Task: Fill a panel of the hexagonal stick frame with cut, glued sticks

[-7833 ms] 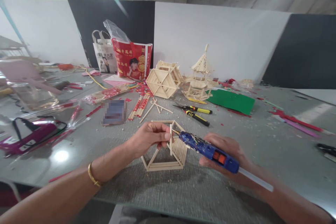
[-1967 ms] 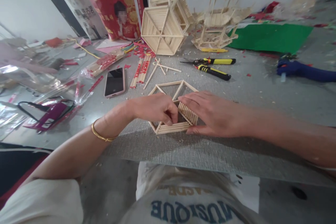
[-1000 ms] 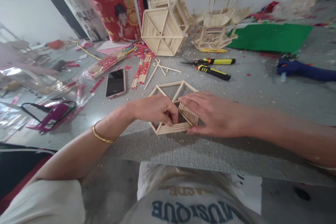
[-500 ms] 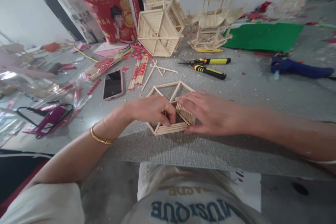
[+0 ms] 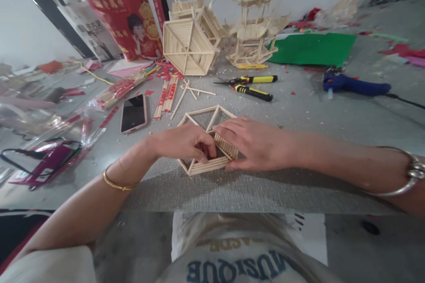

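Observation:
A flat hexagon frame of wooden sticks (image 5: pixel 202 116) lies on the grey table (image 5: pixel 308 110) in front of me. My left hand (image 5: pixel 181 143) rests over its left half, fingertips pinched down on a thin stick inside the frame. My right hand (image 5: pixel 254 143) lies flat, fingers pressing the row of glued sticks on the frame's right side. The stick under my fingers is mostly hidden. A blue glue gun (image 5: pixel 353 85) lies on the table to the far right, away from both hands.
Yellow-handled pliers (image 5: pixel 250 86) and loose sticks (image 5: pixel 186 93) lie just beyond the frame. A phone (image 5: pixel 133 112) sits to the left. Finished stick models (image 5: pixel 189 40), a stick tower (image 5: pixel 254 17), green sheet (image 5: pixel 314 47), red bag (image 5: pixel 124 13) and plastic wrappers (image 5: pixel 49 141) crowd the back and left.
Earlier my right hand held the glue gun at a stick held by my left; the gun now lies at the right. Over the last second both hands stay pressed on the frame.

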`<state>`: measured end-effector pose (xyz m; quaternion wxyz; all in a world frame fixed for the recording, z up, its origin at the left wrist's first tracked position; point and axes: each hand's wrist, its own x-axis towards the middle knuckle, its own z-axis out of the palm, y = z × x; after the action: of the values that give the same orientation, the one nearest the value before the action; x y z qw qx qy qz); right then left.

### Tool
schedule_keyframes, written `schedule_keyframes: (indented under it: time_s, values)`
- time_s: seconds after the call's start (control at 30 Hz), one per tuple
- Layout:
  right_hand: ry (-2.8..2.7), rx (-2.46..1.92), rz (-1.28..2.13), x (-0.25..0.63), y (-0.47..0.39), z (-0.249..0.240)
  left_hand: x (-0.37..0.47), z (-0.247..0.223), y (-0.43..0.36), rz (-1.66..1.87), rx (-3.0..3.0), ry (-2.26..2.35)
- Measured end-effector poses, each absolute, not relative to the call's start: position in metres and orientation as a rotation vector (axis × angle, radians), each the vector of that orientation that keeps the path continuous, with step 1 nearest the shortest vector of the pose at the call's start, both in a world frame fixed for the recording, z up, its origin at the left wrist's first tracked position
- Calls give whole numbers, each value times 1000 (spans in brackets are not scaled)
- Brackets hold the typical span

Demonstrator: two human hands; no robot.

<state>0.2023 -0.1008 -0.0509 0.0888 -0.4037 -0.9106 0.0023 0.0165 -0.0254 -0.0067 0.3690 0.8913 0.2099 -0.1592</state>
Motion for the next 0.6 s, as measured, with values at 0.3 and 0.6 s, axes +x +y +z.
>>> schedule_keyframes:
  time_s: [0.3,0.6]
  values:
    - [-2718,-1192,2,202,-101,-51,14,-10,-23,-435,2260,499]
    - [-2726,-1245,-24,201,-102,-49,11,-4,-20,-441,2296,460]
